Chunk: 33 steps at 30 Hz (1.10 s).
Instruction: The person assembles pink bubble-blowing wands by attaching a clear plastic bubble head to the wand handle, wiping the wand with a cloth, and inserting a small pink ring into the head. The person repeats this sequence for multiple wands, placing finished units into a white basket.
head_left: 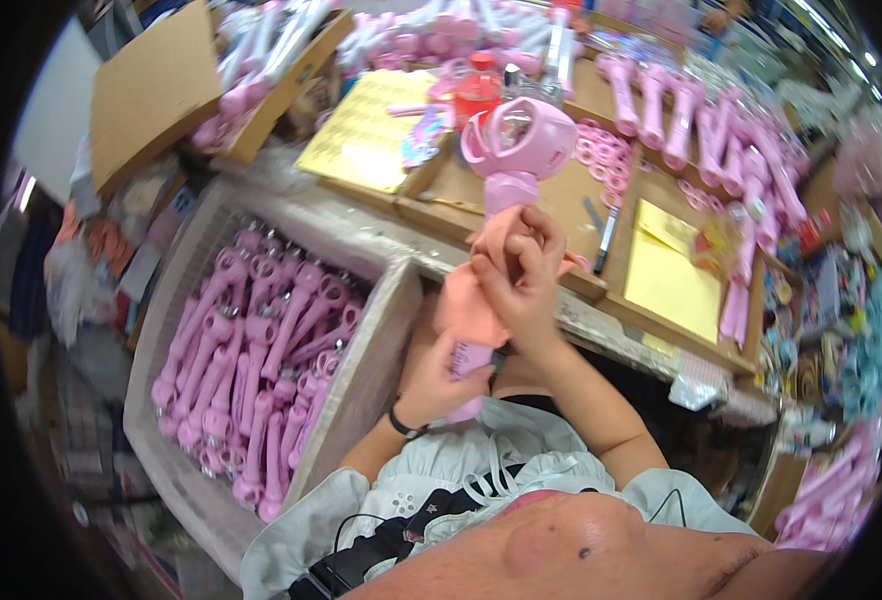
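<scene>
A pink toy wand (536, 145) with a hollow round head stands tilted in front of me, its head toward the bench. My left hand (429, 385) grips the lower handle, which has dark printing on it. An orange cloth (467, 300) wraps round the middle of the wand and covers that part. Higher up, the fingers of my right hand (523, 285) are closed on the cloth, pinching it against the shaft just below the head. Part of the shaft is hidden by cloth and fingers.
At the left, a large pale plastic crate (141, 400) holds many pink wand handles. Cardboard trays (561, 195) on the bench carry pink rings (601, 155), a marker pen (607, 235) and yellow paper (671, 285). A red bottle (477, 95) stands behind the wand head.
</scene>
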Each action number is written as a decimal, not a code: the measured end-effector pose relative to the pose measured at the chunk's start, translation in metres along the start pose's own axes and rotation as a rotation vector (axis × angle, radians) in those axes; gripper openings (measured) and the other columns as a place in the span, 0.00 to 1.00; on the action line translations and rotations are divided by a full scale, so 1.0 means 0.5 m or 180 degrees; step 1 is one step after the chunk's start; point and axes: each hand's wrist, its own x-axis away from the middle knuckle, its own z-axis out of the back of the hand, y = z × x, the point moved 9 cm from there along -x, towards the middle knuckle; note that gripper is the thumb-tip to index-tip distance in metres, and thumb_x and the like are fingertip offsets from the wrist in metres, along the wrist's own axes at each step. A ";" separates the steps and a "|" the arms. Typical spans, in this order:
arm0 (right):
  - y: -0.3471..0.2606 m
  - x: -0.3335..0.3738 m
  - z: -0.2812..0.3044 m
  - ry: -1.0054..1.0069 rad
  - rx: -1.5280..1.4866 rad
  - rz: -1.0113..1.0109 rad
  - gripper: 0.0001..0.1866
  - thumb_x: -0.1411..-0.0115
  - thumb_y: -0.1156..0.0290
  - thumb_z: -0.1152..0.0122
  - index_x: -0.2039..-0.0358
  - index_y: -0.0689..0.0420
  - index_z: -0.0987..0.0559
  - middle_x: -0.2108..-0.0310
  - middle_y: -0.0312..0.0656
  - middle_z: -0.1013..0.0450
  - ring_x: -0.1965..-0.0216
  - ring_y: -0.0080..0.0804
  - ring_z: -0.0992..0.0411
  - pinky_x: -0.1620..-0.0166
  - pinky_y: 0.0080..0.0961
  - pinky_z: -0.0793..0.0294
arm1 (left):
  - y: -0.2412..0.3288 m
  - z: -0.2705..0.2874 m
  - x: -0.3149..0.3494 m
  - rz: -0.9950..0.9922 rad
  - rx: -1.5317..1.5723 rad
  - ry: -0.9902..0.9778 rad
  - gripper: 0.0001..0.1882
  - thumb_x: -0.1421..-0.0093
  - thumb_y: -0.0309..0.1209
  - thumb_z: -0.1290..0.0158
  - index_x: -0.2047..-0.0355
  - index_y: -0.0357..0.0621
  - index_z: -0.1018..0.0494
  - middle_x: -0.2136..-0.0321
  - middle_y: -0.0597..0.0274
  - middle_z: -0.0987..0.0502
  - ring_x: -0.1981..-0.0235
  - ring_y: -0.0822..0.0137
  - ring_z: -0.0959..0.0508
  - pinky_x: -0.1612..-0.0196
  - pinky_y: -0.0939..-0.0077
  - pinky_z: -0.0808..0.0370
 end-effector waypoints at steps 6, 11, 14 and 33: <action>0.137 0.113 0.005 0.0191 -0.3121 -0.3187 0.19 0.43 0.66 0.40 0.56 0.59 0.33 0.62 0.49 0.32 0.66 0.32 0.28 0.64 0.33 0.25 | 0.032 -0.073 -0.023 -0.0670 -0.1196 -0.0087 0.22 0.48 0.31 0.43 0.56 0.37 0.37 0.70 0.55 0.28 0.73 0.67 0.25 0.68 0.72 0.28; 0.108 0.047 -0.034 -0.0726 -0.5049 -0.2724 0.30 0.43 0.46 0.47 0.55 0.60 0.34 0.63 0.51 0.30 0.66 0.37 0.27 0.63 0.37 0.26 | -0.018 -0.129 0.028 0.0660 0.2125 -0.1729 0.32 0.47 0.34 0.43 0.46 0.38 0.44 0.70 0.57 0.29 0.78 0.68 0.27 0.74 0.76 0.29; 0.127 0.030 -0.038 0.0050 -0.5464 -0.2796 0.34 0.45 0.43 0.46 0.53 0.62 0.35 0.59 0.50 0.31 0.63 0.40 0.29 0.58 0.36 0.28 | 0.026 -0.159 0.076 0.0996 0.4432 -0.2648 0.33 0.46 0.34 0.44 0.44 0.38 0.45 0.69 0.57 0.29 0.78 0.67 0.27 0.74 0.77 0.29; 0.072 0.162 -0.059 -0.0718 -0.1234 -0.2604 0.22 0.49 0.75 0.39 0.54 0.63 0.34 0.57 0.43 0.31 0.56 0.29 0.31 0.54 0.24 0.30 | -0.053 -0.001 0.033 -0.0611 0.1282 0.0900 0.24 0.36 0.30 0.57 0.42 0.37 0.46 0.55 0.54 0.30 0.61 0.68 0.26 0.60 0.75 0.27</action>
